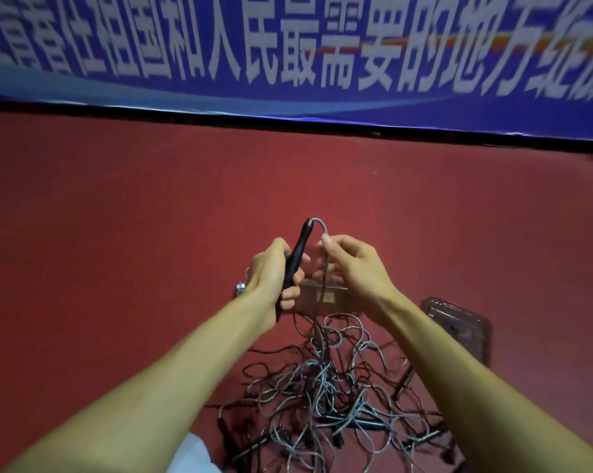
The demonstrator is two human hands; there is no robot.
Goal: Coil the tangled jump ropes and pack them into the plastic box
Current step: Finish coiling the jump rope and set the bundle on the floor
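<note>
Left hand point(274, 271) fingers grip black handle point(296, 257); right hand point(353, 264) fingers pinch grey rope point(324, 230).

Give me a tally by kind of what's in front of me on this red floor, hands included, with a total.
Hands: 2, left hand, right hand
Held jump rope: 1, black handle gripped left, grey cord pinched right
Tangled rope pile: 1, strands too knotted to count
Clear plastic box: 1
Plastic lid: 1
Small metallic item: 1, unidentifiable
Total: 7
</note>
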